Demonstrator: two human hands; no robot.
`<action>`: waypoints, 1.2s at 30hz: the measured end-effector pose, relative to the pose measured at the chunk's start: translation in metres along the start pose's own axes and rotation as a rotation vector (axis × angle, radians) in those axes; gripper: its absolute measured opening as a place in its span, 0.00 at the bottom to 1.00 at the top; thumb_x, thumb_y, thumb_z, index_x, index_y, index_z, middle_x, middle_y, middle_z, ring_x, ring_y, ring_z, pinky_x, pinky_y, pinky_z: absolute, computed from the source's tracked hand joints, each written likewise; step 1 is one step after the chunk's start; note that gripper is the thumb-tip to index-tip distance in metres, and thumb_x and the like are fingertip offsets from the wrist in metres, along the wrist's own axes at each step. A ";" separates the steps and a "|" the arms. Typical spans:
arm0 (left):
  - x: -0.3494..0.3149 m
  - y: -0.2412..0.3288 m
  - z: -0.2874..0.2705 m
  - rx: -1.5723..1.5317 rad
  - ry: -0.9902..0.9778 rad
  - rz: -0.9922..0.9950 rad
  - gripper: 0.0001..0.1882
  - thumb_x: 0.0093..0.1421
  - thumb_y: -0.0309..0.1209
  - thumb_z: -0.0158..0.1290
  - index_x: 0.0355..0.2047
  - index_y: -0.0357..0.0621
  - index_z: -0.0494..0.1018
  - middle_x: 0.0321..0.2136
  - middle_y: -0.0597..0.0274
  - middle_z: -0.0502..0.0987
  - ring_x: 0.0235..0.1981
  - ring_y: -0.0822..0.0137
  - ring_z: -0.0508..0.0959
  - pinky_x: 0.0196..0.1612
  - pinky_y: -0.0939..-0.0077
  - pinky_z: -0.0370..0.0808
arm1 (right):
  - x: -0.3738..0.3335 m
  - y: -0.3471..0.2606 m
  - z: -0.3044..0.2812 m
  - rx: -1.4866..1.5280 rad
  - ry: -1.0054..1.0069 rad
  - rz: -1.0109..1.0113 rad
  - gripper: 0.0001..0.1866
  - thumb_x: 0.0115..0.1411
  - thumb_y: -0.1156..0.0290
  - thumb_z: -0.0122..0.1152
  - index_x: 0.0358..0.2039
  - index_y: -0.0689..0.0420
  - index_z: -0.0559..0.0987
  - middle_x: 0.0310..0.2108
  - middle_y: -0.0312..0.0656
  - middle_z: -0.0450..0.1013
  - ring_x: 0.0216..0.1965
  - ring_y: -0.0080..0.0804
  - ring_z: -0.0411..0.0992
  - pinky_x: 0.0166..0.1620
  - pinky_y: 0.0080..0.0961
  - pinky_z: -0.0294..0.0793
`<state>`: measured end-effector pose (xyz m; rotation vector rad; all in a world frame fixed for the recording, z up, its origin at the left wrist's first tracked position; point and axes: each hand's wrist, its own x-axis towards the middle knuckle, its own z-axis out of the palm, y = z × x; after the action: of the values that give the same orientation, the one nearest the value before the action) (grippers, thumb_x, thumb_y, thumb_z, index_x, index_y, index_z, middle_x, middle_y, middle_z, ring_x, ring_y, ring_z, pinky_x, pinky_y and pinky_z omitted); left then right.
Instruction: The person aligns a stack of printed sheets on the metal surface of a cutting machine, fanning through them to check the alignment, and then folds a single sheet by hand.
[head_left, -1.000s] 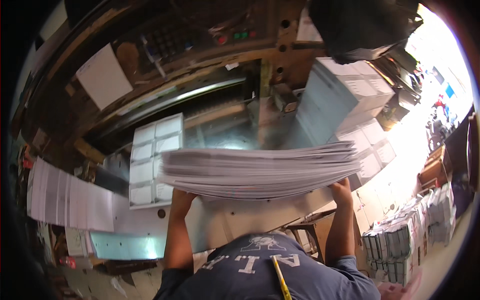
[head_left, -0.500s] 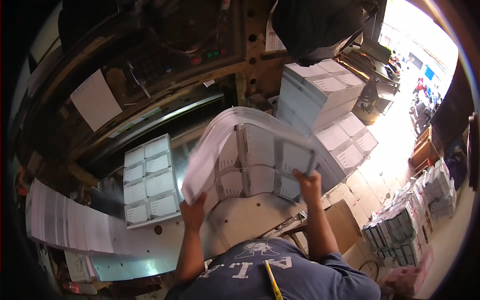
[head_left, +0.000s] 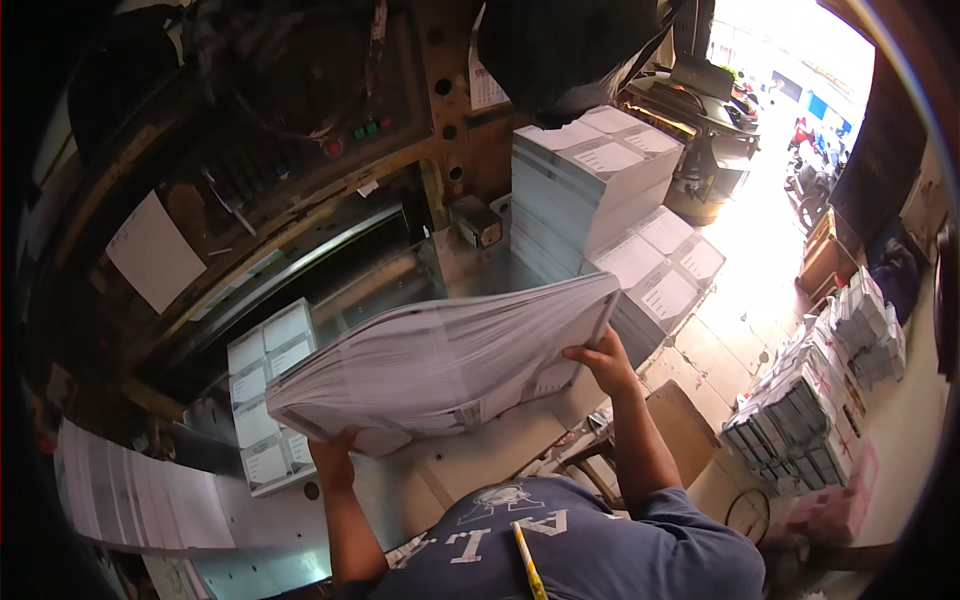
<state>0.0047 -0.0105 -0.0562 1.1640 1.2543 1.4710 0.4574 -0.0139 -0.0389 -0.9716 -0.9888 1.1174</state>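
Observation:
Between my hands hangs a thick sheaf of printed sheets [head_left: 440, 350], its middle sagging and its layers fanned apart. My left hand [head_left: 335, 455] grips the near left corner, fingers hidden under the paper. At the other end my right hand [head_left: 600, 360] is closed on the right edge, thumb on the near face. Behind the sheaf's left end, a neat stack of printed sheets [head_left: 265, 380] lies on the metal table [head_left: 400, 500], partly covered from view.
Tall paper stacks [head_left: 590, 190] stand at the back right. A fanned pile of sheets [head_left: 150, 490] lies at the left. A dark machine with a slot [head_left: 330, 240] spans the back. Tied bundles [head_left: 790, 430] sit on the floor at right, near a wooden stool [head_left: 680, 430].
The sheaf has gone from a tall upward arch to a low, sagging, fanned shape. My left hand has moved left and down, spreading the ends wider. The view has shifted slightly.

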 end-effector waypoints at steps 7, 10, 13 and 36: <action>-0.017 0.000 -0.009 0.066 -0.126 -0.061 0.34 0.45 0.23 0.63 0.54 0.34 0.65 0.47 0.57 0.71 0.49 0.62 0.71 0.53 0.69 0.68 | -0.005 -0.010 -0.022 0.025 -0.046 0.111 0.30 0.47 0.82 0.70 0.51 0.62 0.70 0.44 0.40 0.74 0.46 0.29 0.73 0.51 0.28 0.73; -0.017 -0.004 0.007 0.075 -0.053 0.016 0.33 0.47 0.23 0.63 0.54 0.34 0.64 0.48 0.57 0.70 0.49 0.62 0.71 0.53 0.69 0.67 | 0.005 0.005 -0.020 0.050 -0.025 0.026 0.30 0.47 0.82 0.70 0.51 0.62 0.70 0.44 0.40 0.74 0.46 0.30 0.73 0.51 0.28 0.73; -0.013 0.005 0.015 0.109 -0.046 -0.014 0.34 0.49 0.25 0.60 0.56 0.34 0.62 0.51 0.57 0.68 0.51 0.62 0.69 0.56 0.68 0.65 | 0.016 0.004 -0.021 0.022 -0.050 -0.005 0.31 0.47 0.82 0.71 0.52 0.62 0.69 0.45 0.40 0.74 0.47 0.30 0.72 0.52 0.27 0.72; -0.020 -0.008 -0.004 -0.018 -0.128 0.016 0.35 0.54 0.23 0.57 0.61 0.35 0.56 0.55 0.57 0.66 0.57 0.63 0.66 0.62 0.68 0.59 | 0.029 -0.095 0.022 -0.014 0.166 -0.212 0.22 0.58 0.69 0.55 0.53 0.61 0.68 0.46 0.43 0.70 0.47 0.29 0.67 0.52 0.24 0.64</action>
<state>0.0046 -0.0295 -0.0666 1.2389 1.1450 1.3940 0.4643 0.0014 0.0611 -0.9316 -0.9419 0.8412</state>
